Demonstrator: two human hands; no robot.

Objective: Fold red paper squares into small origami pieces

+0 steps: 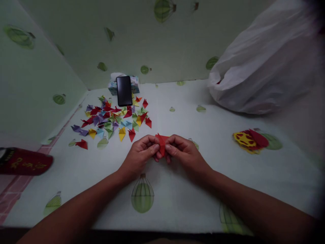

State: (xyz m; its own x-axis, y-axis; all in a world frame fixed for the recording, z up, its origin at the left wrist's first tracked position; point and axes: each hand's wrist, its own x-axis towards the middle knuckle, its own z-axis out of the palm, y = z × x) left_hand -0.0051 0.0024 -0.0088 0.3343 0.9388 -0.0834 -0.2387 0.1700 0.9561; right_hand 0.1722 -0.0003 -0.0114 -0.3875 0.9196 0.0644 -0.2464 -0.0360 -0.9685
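A small folded piece of red origami paper (pixel 161 143) is held up over the middle of the table, between both hands. My left hand (pixel 144 149) pinches its left side with thumb and fingers. On the other side, my right hand (pixel 181 149) grips the right edge in the same way. The fingertips cover the paper's lower and outer parts. Beyond my left hand lies a spread of small folded paper cranes (pixel 111 118) in red, yellow, green, blue and purple.
A black phone (pixel 124 90) leans on a tissue box (pixel 135 84) behind the cranes. A large white plastic bag (pixel 254 74) stands at the back right. Red and yellow cut-outs (pixel 250 139) lie at the right, and a red can-like object (pixel 27 162) is at the left edge.
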